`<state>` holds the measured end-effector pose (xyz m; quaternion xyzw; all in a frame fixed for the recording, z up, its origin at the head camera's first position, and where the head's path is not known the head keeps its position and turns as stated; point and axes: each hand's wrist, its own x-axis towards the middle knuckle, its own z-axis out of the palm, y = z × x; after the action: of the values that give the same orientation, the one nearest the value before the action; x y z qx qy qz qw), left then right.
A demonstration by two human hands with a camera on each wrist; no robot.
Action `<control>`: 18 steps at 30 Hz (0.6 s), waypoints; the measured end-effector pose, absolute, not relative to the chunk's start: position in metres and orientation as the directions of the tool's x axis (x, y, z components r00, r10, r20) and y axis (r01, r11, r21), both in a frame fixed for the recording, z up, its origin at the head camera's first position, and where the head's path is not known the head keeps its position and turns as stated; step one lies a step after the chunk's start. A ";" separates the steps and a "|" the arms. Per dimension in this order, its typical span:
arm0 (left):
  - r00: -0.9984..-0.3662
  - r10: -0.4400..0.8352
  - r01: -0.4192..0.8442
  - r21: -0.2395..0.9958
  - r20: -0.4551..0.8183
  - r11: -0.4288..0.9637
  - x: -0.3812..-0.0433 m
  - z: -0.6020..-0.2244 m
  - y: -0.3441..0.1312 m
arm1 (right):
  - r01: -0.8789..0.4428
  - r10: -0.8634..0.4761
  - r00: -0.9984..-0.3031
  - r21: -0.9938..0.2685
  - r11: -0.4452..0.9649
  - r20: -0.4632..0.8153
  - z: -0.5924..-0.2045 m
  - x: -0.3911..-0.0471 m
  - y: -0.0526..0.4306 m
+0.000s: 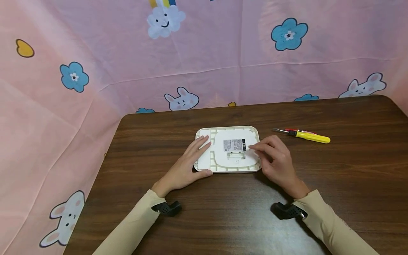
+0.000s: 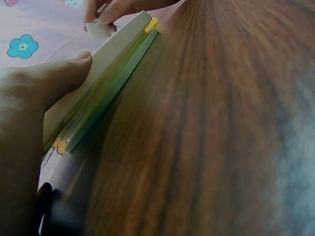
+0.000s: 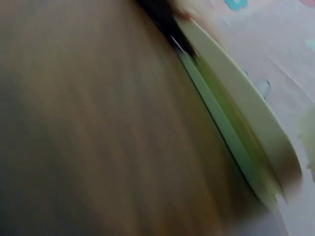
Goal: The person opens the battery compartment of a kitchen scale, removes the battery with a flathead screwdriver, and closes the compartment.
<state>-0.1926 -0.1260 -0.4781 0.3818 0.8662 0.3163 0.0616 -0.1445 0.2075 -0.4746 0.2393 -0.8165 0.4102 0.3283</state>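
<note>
A flat white device with rounded corners point(image 1: 220, 170), which looks like a kitchen scale, lies underside up on the table. A printed label point(image 1: 232, 145) sits at its middle, above an uncovered battery compartment point(image 1: 236, 156). My left hand point(image 1: 188, 163) rests on the device's left end, fingers stretched over the top and thumb at the near edge. Over the right part of the device, my right hand point(image 1: 275, 161) pinches a small white cover piece point(image 2: 100, 30) between thumb and fingertips. In the right wrist view the device's pale side point(image 3: 251, 103) shows blurred, with a green layer beneath it.
To the right lies a yellow-handled tool point(image 1: 312, 137) with a thin metal tip, and a slim red tool point(image 1: 301, 131) just behind it. The dark wood table point(image 1: 204, 216) ends in front of a printed pink cloth point(image 1: 216, 53). Black bands point(image 1: 170, 209) circle both wrists.
</note>
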 end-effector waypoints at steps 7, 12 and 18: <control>-0.702 0.702 0.613 0.602 0.120 0.511 -0.192 -0.477 -0.125 | -0.650 -0.213 -0.691 -0.464 0.601 0.691 -0.474 -0.141 0.182; -0.708 0.697 0.606 0.606 0.114 0.516 -0.193 -0.477 -0.127 | -0.659 -0.253 -0.687 -0.437 0.612 0.681 -0.474 -0.141 0.169; -0.713 0.692 0.600 0.605 0.109 0.523 -0.192 -0.475 -0.127 | -0.645 -0.260 -0.691 -0.413 0.643 0.674 -0.473 -0.142 0.161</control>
<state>-0.1915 -0.1275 -0.4750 0.3717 0.8696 0.3169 0.0727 -0.1419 0.1607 -0.4729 0.2637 -0.8583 0.3302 0.2912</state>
